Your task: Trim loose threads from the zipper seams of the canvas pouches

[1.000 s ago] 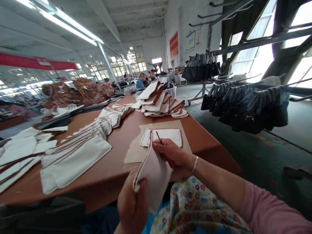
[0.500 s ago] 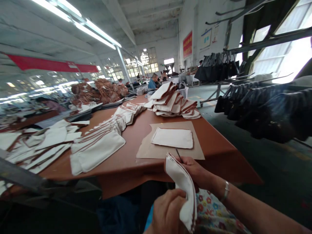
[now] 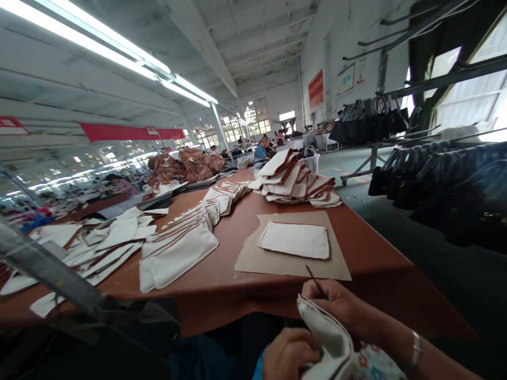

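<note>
Low in the head view, my left hand (image 3: 291,354) is closed on a white fabric panel (image 3: 330,330) with brown edging, which is bent over in front of my lap. My right hand (image 3: 336,303) is closed round a thin dark pointed tool (image 3: 314,279), whose exact kind I cannot make out. Its fingers are right at the panel's upper edge; whether they also pinch the cloth is hidden. Beyond the hands, another white panel (image 3: 295,240) lies flat on a sheet of brown card (image 3: 253,258) near the table's front edge.
The brown-covered table (image 3: 198,293) carries an overlapping row of white panels (image 3: 184,258), a folded stack (image 3: 293,179) and loose pieces (image 3: 114,237) at left. A metal bar (image 3: 51,269) crosses at lower left. Racks of black bags (image 3: 443,195) stand right. A co-worker (image 3: 262,149) sits far back.
The view has swung left and up, so things appear shifted right and down. Both hands keep hold; the panel is now bent over more and sits lower in view.
</note>
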A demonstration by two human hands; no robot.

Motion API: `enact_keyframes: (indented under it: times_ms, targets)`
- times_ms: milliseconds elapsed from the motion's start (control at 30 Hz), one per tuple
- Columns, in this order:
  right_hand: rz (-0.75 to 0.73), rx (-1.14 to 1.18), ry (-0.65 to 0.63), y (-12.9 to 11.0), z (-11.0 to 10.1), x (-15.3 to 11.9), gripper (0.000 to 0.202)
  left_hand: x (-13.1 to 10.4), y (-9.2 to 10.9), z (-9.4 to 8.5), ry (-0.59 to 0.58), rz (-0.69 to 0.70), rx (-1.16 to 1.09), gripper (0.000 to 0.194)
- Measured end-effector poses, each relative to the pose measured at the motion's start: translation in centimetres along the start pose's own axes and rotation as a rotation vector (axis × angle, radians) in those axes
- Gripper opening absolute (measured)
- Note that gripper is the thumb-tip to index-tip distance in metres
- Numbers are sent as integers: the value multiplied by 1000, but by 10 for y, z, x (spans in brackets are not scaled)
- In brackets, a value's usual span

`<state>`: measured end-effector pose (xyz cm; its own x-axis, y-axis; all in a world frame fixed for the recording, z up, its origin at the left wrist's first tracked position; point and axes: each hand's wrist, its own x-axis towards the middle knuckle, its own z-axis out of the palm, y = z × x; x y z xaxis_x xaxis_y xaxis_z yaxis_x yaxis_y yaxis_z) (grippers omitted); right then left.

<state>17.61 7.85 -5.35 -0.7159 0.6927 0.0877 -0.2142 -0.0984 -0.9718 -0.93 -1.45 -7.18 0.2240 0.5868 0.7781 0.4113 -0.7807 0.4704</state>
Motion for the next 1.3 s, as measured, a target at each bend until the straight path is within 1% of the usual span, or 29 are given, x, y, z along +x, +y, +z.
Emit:
enact_keyframes:
  times_ms: [33, 67, 100, 133, 167, 200, 233, 267, 367, 467, 533, 667, 800, 867, 900, 967, 1067, 1133, 1167, 1200, 1233, 1300]
  targets:
    - [-17, -99, 39, -7, 0, 0, 35, 7, -1, -5, 30, -35, -134, 34]
    - [-35, -187, 73, -16, 0, -1, 35, 16, -1, -9, 69, -83, -271, 52]
    - [-56, -260, 99, -25, 2, -1, 35, 26, 0, -13, 121, -197, -386, 71]
    - [-77, -317, 109, -34, 4, -2, 34, 38, 3, -16, 134, -360, -495, 79]
    - [-100, -363, 107, -42, 7, -2, 34, 50, 6, -18, 103, -515, -584, 78]
    - [-126, -402, 95, -51, 9, -3, 32, 62, 8, -20, 33, -631, -629, 68]
    - [-155, -442, 78, -58, 11, -3, 31, 73, 10, -21, -78, -689, -630, 56]
    - [-181, -487, 61, -65, 12, -3, 29, 82, 10, -23, -172, -720, -649, 51]
    - [-251, -654, 68, -82, 10, -5, 23, 100, 2, -30, -300, -778, -729, 49]
    - [-269, -796, 82, -91, 2, -7, 18, 109, -9, -37, -405, -859, -616, 36]
    - [-257, -831, 38, -92, -2, -9, 16, 112, -12, -40, -461, -883, -541, 32]
    - [-213, -786, -32, -84, -6, -7, 19, 113, -12, -40, -528, -877, -527, 29]
    - [-94, -656, -32, -77, -8, -3, 14, 111, -11, -37, -553, -902, -527, 30]
    - [-80, -693, -27, -76, -9, -2, 11, 110, -11, -35, -562, -920, -556, 31]
    - [-93, -741, -32, -76, -9, -1, 11, 109, -10, -34, -565, -920, -562, 32]
    - [-165, -895, -39, -75, -9, -1, 13, 109, -10, -33, -566, -899, -546, 33]
    - [-352, -1197, -41, -67, -9, -1, 16, 106, -11, -32, -559, -887, -515, 34]
    - [-455, -1311, -43, -61, -9, -1, 18, 103, -12, -30, -554, -915, -534, 33]
    - [-473, -1303, -25, -58, -9, -1, 18, 101, -12, -29, -546, -937, -553, 33]
    - [-459, -1244, 14, -55, -9, 0, 19, 100, -12, -27, -532, -961, -576, 33]
    - [-401, -1132, 64, -53, -9, 0, 19, 98, -12, -26, -510, -990, -598, 33]
    - [-180, -770, 149, -51, -8, 1, 21, 97, -10, -23, -459, -1046, -640, 32]
